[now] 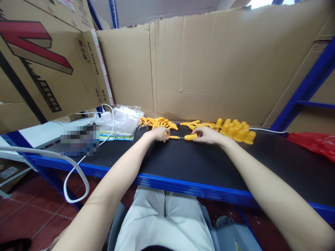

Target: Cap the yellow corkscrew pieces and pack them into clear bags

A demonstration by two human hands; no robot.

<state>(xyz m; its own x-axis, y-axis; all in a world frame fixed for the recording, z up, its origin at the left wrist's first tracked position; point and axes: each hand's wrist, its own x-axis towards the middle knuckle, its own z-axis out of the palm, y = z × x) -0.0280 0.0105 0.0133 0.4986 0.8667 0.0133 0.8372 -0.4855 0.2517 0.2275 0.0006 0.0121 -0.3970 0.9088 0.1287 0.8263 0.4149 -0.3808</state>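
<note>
Above the black tabletop (167,160), my left hand (159,134) is closed on a yellow plastic stick (173,137) with a ridged shaft. My right hand (205,135) pinches a yellow plastic cup (190,137) lying on its side, its narrow body pointing left. A short silvery chain (181,138) spans the gap between stick and cup. Behind my left hand lies a pile of yellow branched pieces (158,122), some with small chains. More yellow branched pieces (197,124) lie behind my right hand, and several yellow cups (237,130) stand grouped to its right.
Clear plastic bags (123,120) lie at the back left beside a white cable (113,122). A tall cardboard sheet (209,66) walls off the back. A red bag (314,143) sits at the far right. The blue table edge (183,188) runs just before my lap.
</note>
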